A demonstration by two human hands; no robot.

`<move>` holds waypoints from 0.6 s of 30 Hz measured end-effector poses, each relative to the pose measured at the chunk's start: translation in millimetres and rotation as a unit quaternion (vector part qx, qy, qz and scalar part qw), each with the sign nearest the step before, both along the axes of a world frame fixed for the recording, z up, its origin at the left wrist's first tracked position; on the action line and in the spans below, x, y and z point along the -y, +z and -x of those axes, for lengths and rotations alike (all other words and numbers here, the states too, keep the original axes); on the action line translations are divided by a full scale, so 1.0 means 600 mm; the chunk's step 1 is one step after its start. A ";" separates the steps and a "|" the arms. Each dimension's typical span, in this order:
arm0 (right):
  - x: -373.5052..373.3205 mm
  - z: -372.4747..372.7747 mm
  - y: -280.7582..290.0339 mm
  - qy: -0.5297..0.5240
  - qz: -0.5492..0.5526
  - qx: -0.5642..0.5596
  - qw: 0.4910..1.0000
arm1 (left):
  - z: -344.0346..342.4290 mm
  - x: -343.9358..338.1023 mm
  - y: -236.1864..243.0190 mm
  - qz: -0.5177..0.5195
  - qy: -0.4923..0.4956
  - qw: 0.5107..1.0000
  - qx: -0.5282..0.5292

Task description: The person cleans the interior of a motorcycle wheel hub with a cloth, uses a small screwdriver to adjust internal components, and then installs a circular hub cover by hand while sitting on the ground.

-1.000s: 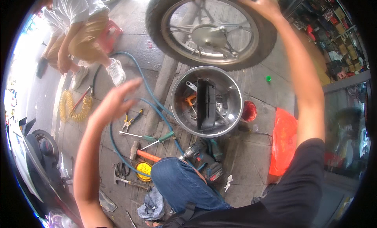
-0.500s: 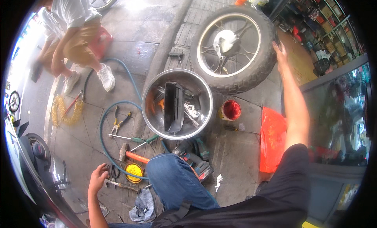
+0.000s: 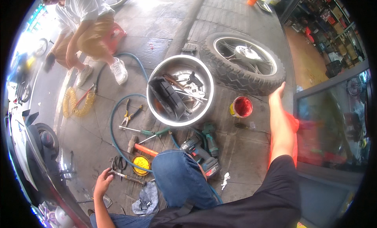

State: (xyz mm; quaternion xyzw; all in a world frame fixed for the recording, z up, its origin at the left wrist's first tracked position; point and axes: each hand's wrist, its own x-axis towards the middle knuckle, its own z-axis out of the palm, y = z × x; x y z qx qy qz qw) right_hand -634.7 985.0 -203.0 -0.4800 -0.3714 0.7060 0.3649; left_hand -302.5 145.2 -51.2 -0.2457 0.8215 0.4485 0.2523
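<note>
Looking down, we saw the wheel (image 3: 246, 52) at eleven o'clock from our nearer right hand (image 3: 276, 96), its long axis running ten to four; whether those fingers gripped its edge, we could not tell. Our left hand (image 3: 102, 183), fingers loosely apart, had a small hammer (image 3: 132, 178) near three o'clock.

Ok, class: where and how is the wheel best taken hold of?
Probably by the tyre, reaching from the near side and gripping across its outer edge: the broad, blocky tread faces that way, and the right hand is beside it.
</note>
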 end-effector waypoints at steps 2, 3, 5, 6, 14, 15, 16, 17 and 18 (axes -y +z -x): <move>-0.010 -0.015 -0.022 -0.009 0.012 -0.016 1.000 | -0.008 0.004 0.009 0.000 0.004 1.000 0.008; -0.009 -0.018 -0.035 -0.015 0.020 -0.018 1.000 | -0.019 0.017 0.016 -0.002 0.024 1.000 0.011; -0.015 -0.006 -0.035 -0.029 0.018 0.016 0.999 | -0.049 0.054 0.028 0.026 0.034 0.999 0.017; -0.020 -0.007 -0.036 -0.036 0.006 0.028 0.999 | -0.057 0.069 0.032 0.050 0.044 0.997 0.032; -0.058 0.006 -0.091 -0.035 0.021 0.035 0.999 | -0.072 0.063 0.065 0.131 0.078 0.983 0.102; -0.059 0.001 -0.092 -0.041 0.024 0.030 0.998 | -0.083 0.075 0.068 0.133 0.062 0.982 0.122; -0.073 0.003 -0.098 -0.042 0.018 0.047 0.998 | -0.083 0.081 0.073 0.135 0.045 0.980 0.143; -0.084 -0.003 -0.099 -0.043 0.010 0.068 0.997 | -0.057 0.049 0.098 0.159 0.027 0.971 0.174; -0.097 0.013 -0.095 -0.047 -0.009 0.080 0.996 | -0.051 0.057 0.104 0.161 0.028 0.973 0.162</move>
